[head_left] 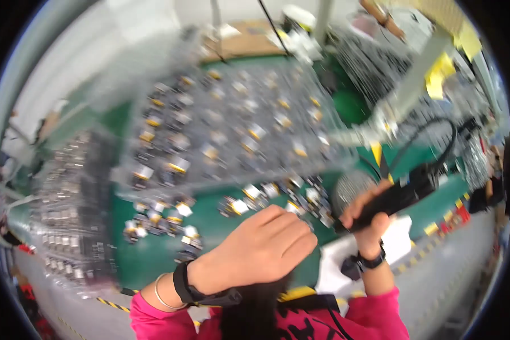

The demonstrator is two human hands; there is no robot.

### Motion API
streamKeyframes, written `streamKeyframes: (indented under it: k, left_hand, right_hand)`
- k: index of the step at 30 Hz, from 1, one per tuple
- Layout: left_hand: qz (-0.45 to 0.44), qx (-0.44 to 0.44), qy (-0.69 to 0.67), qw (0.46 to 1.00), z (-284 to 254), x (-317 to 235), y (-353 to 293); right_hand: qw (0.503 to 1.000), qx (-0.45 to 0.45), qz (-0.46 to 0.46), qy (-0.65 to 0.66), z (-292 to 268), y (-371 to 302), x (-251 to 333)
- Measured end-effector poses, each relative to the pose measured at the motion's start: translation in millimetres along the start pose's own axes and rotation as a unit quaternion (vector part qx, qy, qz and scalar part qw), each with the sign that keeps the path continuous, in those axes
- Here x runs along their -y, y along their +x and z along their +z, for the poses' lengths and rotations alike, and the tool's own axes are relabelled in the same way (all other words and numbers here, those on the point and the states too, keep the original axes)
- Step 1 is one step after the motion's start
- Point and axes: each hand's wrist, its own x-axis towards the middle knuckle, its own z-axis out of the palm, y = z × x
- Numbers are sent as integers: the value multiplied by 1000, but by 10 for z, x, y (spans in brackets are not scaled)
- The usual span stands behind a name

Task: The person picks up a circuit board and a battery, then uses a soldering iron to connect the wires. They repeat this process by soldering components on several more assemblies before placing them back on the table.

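My right hand (370, 241) is wrapped round a black corded electric screwdriver (399, 198), its narrow end pointing left toward my other hand. My left hand (260, 243) is closed, back of the hand up, in front of the loose parts; anything in its fingers is hidden. Small parts in silver, black and yellow lie in loose groups (156, 220) on the green tabletop (209, 224), some just beyond my left knuckles. Behind them lies a large clear plastic tray (204, 184) holding rows of similar parts. Motion blurs their detail.
A stack of filled clear trays (68, 215) stands at the left. Right of the large tray are a round silver mesh-like object (351, 190), a white sheet (396, 238) and a grey post (413, 79). Another person's hand (388, 22) shows at the far right.
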Motion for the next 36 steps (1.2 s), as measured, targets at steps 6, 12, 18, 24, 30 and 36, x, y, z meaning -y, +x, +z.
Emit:
streamKeyframes:
  k: [6, 12, 18, 24, 30, 36]
  left_hand:
    - [54, -345, 233, 907, -1713, 172, 135]
    - [-39, -552, 272, 787, -3394, 761, 449]
    - [-225, -492, 414, 732, -3722, 1600, 281]
    - [-412, -417, 457, 669, -3924, 1865, -68]
    - [-392, -399, 399, 727, -4039, 1747, -273]
    - [-118, -330, 331, 876, -2525, 910, 79]
  right_hand:
    - [998, -28, -45, 36, -219, -104, -125]
    - [998, -50, -25, 30, -101, 13, -137]
    - [998, -53, -32, 27, -65, 91, -179]
    - [997, -64, -23, 26, -102, 35, -140]
    - [997, -70, -19, 13, -165, -34, -100]
    - [998, -64, -11, 17, -94, 45, -112]
